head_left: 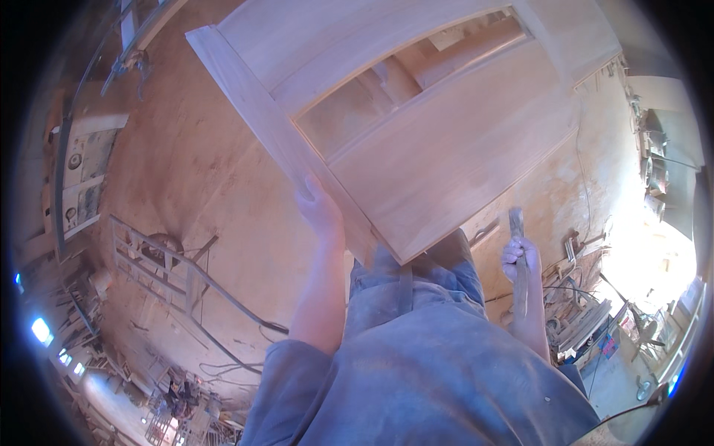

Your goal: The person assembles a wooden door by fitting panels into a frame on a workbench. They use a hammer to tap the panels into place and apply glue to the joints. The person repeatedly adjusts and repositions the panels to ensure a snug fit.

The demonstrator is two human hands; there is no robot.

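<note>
A large pale wooden panel (454,141), framed like a door, leans tilted in front of me. Its upper half has a long curved opening through which other wood shows. My left hand (321,212) is closed on the panel's left edge, near the bottom corner; its fingers are partly hidden behind the wood. Off to the right, apart from the panel, my right hand (519,256) has its fingers wrapped round a narrow wooden stick (516,221). The stick stands roughly upright, with one end above the fist and the other running down along my forearm.
To the left, a metal frame cart (152,275) with a wheel stands on the dusty brown floor (245,275). Scrap wood and tools (584,331) are heaped at the right, beside a brightly sunlit patch. A cable (223,368) lies at lower left.
</note>
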